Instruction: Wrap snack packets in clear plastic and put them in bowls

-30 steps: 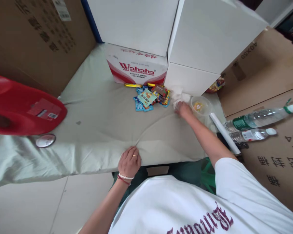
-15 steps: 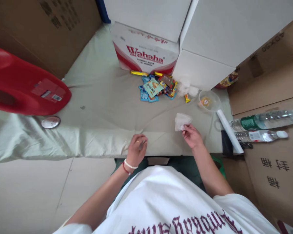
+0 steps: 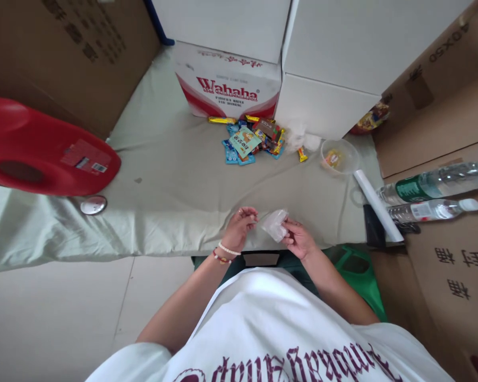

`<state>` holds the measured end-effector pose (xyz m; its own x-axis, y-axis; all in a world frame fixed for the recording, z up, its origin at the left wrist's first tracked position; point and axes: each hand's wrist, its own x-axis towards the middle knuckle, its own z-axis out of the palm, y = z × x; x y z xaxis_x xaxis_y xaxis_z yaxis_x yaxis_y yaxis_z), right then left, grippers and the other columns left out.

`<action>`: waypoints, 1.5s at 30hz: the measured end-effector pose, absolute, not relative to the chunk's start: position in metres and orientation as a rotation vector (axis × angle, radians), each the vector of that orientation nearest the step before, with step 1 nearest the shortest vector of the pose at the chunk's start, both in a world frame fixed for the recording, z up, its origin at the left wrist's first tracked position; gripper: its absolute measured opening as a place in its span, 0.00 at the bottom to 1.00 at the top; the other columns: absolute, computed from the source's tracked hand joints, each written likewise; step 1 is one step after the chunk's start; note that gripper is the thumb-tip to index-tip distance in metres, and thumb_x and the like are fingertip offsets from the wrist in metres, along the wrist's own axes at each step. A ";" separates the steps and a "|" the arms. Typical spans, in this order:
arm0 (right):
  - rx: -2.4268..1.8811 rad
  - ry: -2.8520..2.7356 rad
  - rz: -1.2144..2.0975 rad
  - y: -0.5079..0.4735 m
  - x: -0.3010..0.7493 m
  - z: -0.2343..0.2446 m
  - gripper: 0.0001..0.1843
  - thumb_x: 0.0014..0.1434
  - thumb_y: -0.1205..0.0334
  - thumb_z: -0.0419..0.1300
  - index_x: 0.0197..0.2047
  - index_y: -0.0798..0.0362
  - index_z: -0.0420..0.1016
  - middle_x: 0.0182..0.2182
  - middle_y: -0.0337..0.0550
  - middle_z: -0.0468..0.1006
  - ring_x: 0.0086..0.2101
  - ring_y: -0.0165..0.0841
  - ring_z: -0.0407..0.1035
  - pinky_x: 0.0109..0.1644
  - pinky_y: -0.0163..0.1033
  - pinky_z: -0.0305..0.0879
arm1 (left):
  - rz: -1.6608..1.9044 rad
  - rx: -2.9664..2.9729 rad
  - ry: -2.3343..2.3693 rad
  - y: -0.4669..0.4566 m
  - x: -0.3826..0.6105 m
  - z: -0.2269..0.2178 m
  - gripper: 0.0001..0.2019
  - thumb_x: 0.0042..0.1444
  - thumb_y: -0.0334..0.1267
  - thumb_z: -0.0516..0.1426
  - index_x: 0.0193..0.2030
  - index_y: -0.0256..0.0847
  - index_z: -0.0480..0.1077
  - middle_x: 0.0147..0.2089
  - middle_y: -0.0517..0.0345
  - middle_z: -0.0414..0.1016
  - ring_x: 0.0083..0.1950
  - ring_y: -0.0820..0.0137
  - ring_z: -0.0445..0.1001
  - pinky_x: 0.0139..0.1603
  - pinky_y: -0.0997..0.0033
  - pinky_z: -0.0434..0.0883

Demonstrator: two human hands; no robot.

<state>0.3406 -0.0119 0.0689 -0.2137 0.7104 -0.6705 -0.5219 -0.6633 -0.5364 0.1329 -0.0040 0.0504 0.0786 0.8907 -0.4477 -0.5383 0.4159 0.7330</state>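
My right hand (image 3: pixel 298 239) pinches a small clear plastic bag (image 3: pixel 275 225), thin and crumpled, above the front part of the cloth-covered table (image 3: pixel 175 185). Its free end points left, toward my left hand (image 3: pixel 241 227). That hand is half curled, thumb and fingers a little apart, with the fingertips just short of the bag's edge. I see nothing held in it. Farther back lies a pile of wrapped snacks (image 3: pixel 245 142) in blue, yellow, green and brown packets. Beside the pile are crumpled clear plastic bags (image 3: pixel 297 137) and a single small yellow packet (image 3: pixel 302 154).
A clear round bowl (image 3: pixel 350 157) with a yellow packet inside stands at right, near a white roll (image 3: pixel 376 204) and two plastic bottles (image 3: pixel 430 210). White boxes (image 3: pixel 227 87) line the back. At left are a red jug (image 3: pixel 56 154) and a round tin (image 3: pixel 93 205).
My right hand has brought the plastic bag left and nearer to my body. My left hand has moved right, up close to the bag. The view has shifted slightly.
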 end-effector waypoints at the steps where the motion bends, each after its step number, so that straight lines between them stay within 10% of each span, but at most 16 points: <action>1: -1.239 -0.229 1.941 -0.011 0.342 0.069 0.21 0.40 0.63 0.80 0.36 0.52 0.77 0.20 0.30 0.68 0.18 0.19 0.54 0.15 0.22 0.48 | 1.130 0.499 0.964 -0.007 0.132 0.052 0.25 0.39 0.44 0.75 0.46 0.42 0.78 0.52 0.52 0.78 0.49 0.66 0.76 0.42 0.71 0.75; 4: -1.258 -0.202 1.931 -0.010 0.342 0.069 0.21 0.41 0.64 0.80 0.36 0.52 0.76 0.21 0.29 0.68 0.18 0.19 0.54 0.15 0.22 0.48 | 1.092 0.687 0.937 -0.014 0.135 0.052 0.30 0.37 0.41 0.77 0.51 0.45 0.79 0.62 0.50 0.75 0.59 0.60 0.75 0.50 0.64 0.77; 10: -1.254 -0.255 1.970 -0.015 0.336 0.068 0.23 0.39 0.62 0.81 0.35 0.52 0.75 0.21 0.29 0.69 0.18 0.19 0.54 0.15 0.23 0.47 | 1.089 0.424 1.084 -0.003 0.139 0.040 0.24 0.44 0.58 0.73 0.33 0.41 0.75 0.38 0.56 0.80 0.41 0.67 0.79 0.43 0.67 0.75; 18: -1.370 -0.292 1.865 -0.019 0.341 0.066 0.23 0.37 0.61 0.81 0.33 0.53 0.75 0.21 0.29 0.68 0.18 0.18 0.53 0.15 0.25 0.43 | 1.169 0.618 0.953 -0.012 0.133 0.049 0.27 0.35 0.38 0.76 0.46 0.43 0.79 0.59 0.50 0.76 0.62 0.60 0.73 0.54 0.65 0.75; 26: -1.430 -0.463 1.895 -0.023 0.337 0.064 0.24 0.38 0.54 0.81 0.35 0.51 0.77 0.24 0.32 0.70 0.20 0.22 0.55 0.18 0.27 0.47 | 1.123 0.295 1.074 -0.011 0.143 0.034 0.25 0.39 0.55 0.76 0.33 0.40 0.73 0.32 0.60 0.78 0.33 0.72 0.75 0.39 0.68 0.75; 35: -1.480 -1.410 1.172 -0.023 0.339 0.076 0.13 0.52 0.55 0.76 0.42 0.41 0.84 0.41 0.44 0.79 0.46 0.42 0.70 0.50 0.45 0.70 | 1.211 0.297 1.072 -0.011 0.145 0.046 0.24 0.37 0.53 0.77 0.31 0.42 0.75 0.31 0.62 0.79 0.34 0.72 0.76 0.40 0.70 0.75; 45: -1.325 -0.713 1.709 -0.005 0.335 0.067 0.20 0.42 0.51 0.81 0.36 0.47 0.81 0.28 0.34 0.76 0.28 0.28 0.66 0.33 0.33 0.64 | 1.179 0.413 0.922 -0.010 0.131 0.048 0.22 0.38 0.47 0.78 0.37 0.41 0.79 0.33 0.60 0.79 0.33 0.74 0.74 0.37 0.72 0.72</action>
<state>0.3351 -0.0049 0.0669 -0.0904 0.8715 -0.4820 -0.2706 -0.4873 -0.8303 0.1312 -0.0102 0.0483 0.0878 0.9143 -0.3955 -0.6039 0.3646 0.7088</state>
